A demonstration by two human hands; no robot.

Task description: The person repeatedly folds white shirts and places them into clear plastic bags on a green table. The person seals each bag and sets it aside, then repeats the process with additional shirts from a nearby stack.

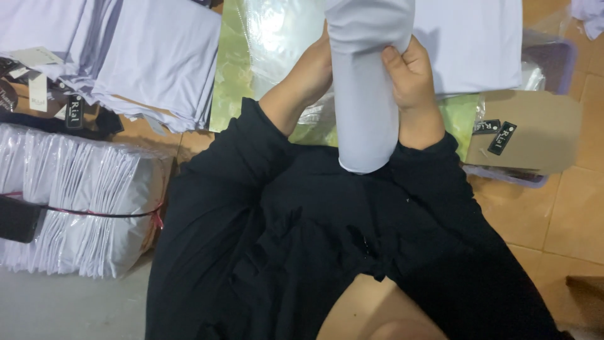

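Seen from the head camera, both hands gripped a folded pale lilac garment (366, 94), rolled into a long bundle that ran from twelve o'clock down toward the centre, its rounded lower end hanging free over the black sleeves (264, 208). The right hand (412, 82) was clamped on the bundle's right edge, thumb across the front and fingers curled behind. The left hand (308, 79) pressed against the left edge; its fingers were hidden behind the cloth, so whether they curled or lay flat could not be told.

Behind the bundle, at twelve to one o'clock, a flat sheet of the same pale cloth (472, 44) lay on a shiny clear plastic bag (264, 44) over a green surface. At ten to eleven o'clock a stack of folded lilac garments (145, 63) sat with its layered edges facing the person, paper tags (38, 88) poking out at its left. At eight to nine o'clock a tied bundle of clear plastic bags (82, 208) lay, bound by a red string, close beside the left sleeve. At three o'clock a brown cardboard piece (535, 132) with black tags rested on a purple tray (553, 56), near the right wrist.

Open room lay at four to five o'clock, where tan floor tiles (560, 220) showed, and in a grey strip of floor at seven o'clock.
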